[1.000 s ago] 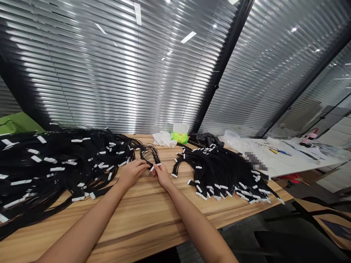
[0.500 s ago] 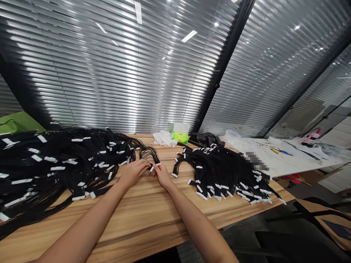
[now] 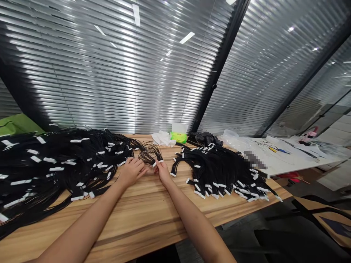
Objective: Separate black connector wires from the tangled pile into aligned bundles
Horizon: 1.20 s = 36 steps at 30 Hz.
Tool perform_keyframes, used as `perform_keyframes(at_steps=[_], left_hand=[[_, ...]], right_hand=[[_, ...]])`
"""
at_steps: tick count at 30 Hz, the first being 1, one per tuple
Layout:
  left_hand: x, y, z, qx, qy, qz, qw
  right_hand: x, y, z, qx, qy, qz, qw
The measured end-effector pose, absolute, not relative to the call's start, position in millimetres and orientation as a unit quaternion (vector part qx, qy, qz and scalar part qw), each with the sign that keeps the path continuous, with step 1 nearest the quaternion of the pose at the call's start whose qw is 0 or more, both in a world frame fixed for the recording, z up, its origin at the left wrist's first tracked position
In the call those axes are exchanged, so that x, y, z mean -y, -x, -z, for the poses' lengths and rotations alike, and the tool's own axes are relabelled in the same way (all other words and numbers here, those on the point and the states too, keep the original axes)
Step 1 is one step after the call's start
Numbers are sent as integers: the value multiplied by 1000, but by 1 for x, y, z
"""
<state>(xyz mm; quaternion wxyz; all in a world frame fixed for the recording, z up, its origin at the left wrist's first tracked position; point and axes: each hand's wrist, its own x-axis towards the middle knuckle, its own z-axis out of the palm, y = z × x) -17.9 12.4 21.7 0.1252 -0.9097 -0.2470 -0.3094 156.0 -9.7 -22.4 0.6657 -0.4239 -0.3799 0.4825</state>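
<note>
Far left of tissue pack (image 3: 178, 138), on bench (image 3: 145, 219): large heap of black strand bundles (image 3: 90, 149), white strips at ends. Nearer, front-left of pack: left hand (image 3: 131, 171), fingers bent; cannot tell if gripping anything. Just beside, right hand (image 3: 162, 172) with looped bundle (image 3: 148, 152) pinched near white-stripped ends. Looks like close finger work on one bundle; seems to call for steady pinch, strands untangled. Right of pack, toward front: second pile (image 3: 219, 168), ends fanned.
</note>
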Motion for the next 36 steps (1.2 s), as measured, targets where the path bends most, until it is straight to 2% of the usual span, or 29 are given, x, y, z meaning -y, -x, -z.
perform_keyframes(at_steps=[3,6,11,24,28,34,36], left_hand=[[-11,20,-23,179,923,311,138],[-13,21,-21,217,916,321,106],[-23,23,-17,346,857,380,-40],[-33,9,1,323,767,460,-308],[-33,7,-2,330,735,482,-344],[-49,9,10,310,750,482,-331],[-51,10,14,310,740,481,-354]], right_hand=[[10,-163,19,342,400,-495,691],[16,-168,13,327,370,-529,690],[28,-167,3,342,330,-606,638],[49,-144,-8,346,264,-684,586],[49,-141,-9,340,257,-692,582],[36,-139,4,347,234,-675,608],[34,-139,10,343,226,-677,611]])
